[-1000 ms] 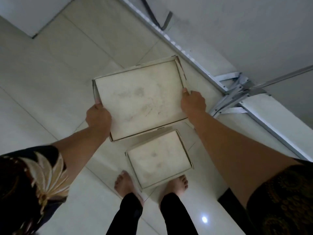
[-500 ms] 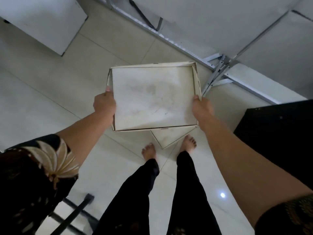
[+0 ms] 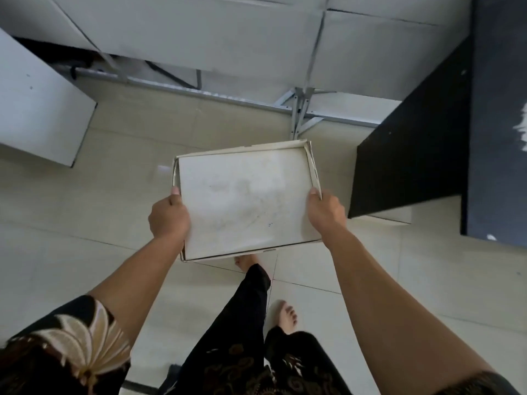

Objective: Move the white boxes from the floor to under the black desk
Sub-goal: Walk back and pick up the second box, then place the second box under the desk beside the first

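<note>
Fingers (image 3: pixel 175 191) of left hand (image 3: pixel 169 216) and right hand (image 3: pixel 326 213) clamped on white box (image 3: pixel 248 201), held above floor (image 3: pixel 85 223) near black bench (image 3: pixel 413 152). Not yet under it; placing left.

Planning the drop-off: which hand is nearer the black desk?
Right. The right hand grips the white box at the edge facing the black desk; the left hand grips the opposite edge.

Black short left sleeve (image 3: pixel 71 337) with cream fan motif, brown-patterned right sleeve (image 3: pixel 482 384), black trousers (image 3: pixel 242 309), bare feet (image 3: pixel 286 315)
</note>
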